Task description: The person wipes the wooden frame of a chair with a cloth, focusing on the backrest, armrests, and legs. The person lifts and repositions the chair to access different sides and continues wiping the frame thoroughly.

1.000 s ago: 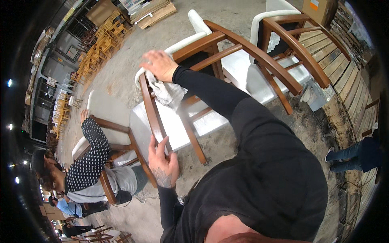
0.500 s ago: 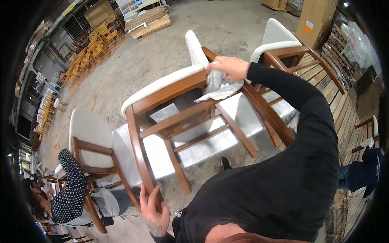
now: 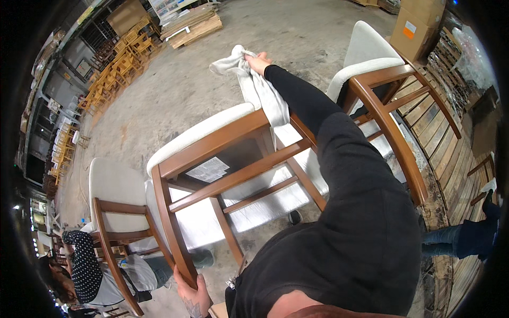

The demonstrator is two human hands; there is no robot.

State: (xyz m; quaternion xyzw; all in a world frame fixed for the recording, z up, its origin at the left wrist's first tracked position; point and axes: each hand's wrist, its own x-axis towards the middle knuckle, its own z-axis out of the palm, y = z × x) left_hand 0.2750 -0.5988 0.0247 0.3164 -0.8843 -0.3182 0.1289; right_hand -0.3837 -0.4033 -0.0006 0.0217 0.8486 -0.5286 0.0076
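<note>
In front of me a wooden chair with brown legs and a white padded seat (image 3: 204, 126) lies tipped, its dark underside showing a white label. My left hand (image 3: 192, 297) grips the lower end of a chair leg (image 3: 179, 241), thumb on one side and fingers on the other. Past the seat's far edge, my right hand (image 3: 259, 63) is closed on a white cloth (image 3: 260, 93). The cloth hangs down over the corner of the wooden seat frame. My right sleeve hides part of this chair's right side.
Similar chairs stand close by, one at left (image 3: 119, 183) and one at right (image 3: 374, 61). A person in a dotted sleeve (image 3: 87, 265) is beside the left chair. Wooden slats (image 3: 432, 127) lie at right below a cardboard box (image 3: 416, 24); another person (image 3: 472, 233) is at the far right.
My right hand has moved the cloth off the frame's inner corner, outward and left past the seat. My left hand's fingers, spread at the leg before, now close around its end.
</note>
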